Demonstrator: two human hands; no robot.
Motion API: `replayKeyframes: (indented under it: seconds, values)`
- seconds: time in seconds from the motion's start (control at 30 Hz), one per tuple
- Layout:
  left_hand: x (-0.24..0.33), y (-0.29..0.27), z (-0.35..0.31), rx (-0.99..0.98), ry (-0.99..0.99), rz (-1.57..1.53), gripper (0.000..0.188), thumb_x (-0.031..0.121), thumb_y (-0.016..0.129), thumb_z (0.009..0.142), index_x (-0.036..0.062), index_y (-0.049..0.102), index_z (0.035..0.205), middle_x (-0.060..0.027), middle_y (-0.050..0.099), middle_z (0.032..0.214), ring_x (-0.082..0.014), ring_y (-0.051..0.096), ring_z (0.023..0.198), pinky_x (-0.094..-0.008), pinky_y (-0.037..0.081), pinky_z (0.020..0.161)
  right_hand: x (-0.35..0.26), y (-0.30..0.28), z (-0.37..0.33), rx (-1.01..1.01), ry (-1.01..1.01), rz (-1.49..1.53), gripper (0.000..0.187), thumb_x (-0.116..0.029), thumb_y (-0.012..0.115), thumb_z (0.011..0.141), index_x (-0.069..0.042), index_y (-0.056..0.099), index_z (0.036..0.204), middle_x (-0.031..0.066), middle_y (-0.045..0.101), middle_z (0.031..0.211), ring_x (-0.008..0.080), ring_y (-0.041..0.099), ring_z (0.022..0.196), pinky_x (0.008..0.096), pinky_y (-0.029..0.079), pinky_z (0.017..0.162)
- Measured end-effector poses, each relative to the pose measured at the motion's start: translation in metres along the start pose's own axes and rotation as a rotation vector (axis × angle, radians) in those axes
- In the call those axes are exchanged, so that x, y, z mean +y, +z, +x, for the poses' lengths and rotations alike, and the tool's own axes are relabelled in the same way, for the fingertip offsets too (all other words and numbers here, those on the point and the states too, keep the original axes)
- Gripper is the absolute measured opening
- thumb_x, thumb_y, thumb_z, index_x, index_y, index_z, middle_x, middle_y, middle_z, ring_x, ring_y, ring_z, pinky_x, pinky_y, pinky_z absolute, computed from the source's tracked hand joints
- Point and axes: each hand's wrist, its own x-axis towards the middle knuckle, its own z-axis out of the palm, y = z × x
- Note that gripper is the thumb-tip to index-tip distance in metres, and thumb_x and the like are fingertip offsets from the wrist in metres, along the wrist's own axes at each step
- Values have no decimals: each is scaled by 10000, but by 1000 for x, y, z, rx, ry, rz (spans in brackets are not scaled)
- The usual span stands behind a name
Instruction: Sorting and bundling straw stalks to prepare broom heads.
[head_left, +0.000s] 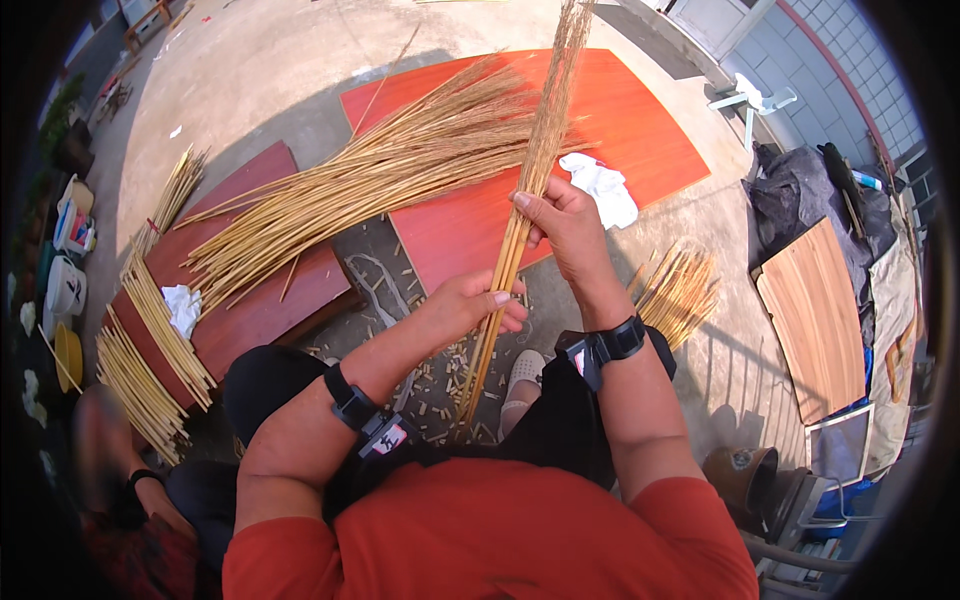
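Presently gripping, with the left hand (475,303), the lower shafts of a slim bundle of stalks (547,130), with thumb across the front and fingers curled behind. Clasping the same bundle higher up with the right hand (568,222), fingers closed just where feathery heads begin. Holding it slanted, with cut ends between the knees and heads pointing away.

Below, see pale offcuts (440,375) scattered on the ground near a white shoe (527,368). To the left, find a dark red table (290,315), with short stalks (140,390) lying in rows along its left edge and a crumpled white cloth (183,308) just beside them. Right, on the ground, note a straw bunch (680,292).

Further out, trace a big loose heap (365,170) from that table across the gap onto a red board (640,110), with heads spread over its left part. By the board's near edge, note another white cloth (600,188). Farthest, make out a white plastic chair (755,98).
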Motion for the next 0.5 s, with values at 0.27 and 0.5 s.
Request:
replayKeyframes:
  seconds: [0.27,0.5]
  values:
    - [11,-3,6,87,206,-130,271,192,482,946,5,494,1142,-143,613,965,-208,635,858,-317,523,772,2,21,-15,-107,35,98,131,-165,647,857,-38,628,880,-14,594,703,12,474,550,157,356,486]
    - [17,1,0,121,133,-213,189,189,491,943,19,536,1013,-130,633,837,-212,653,728,-328,542,703,13,9,-1,-95,-43,-31,579,-525,340,959,-22,627,964,37,601,771,88,530,626,197,400,561]
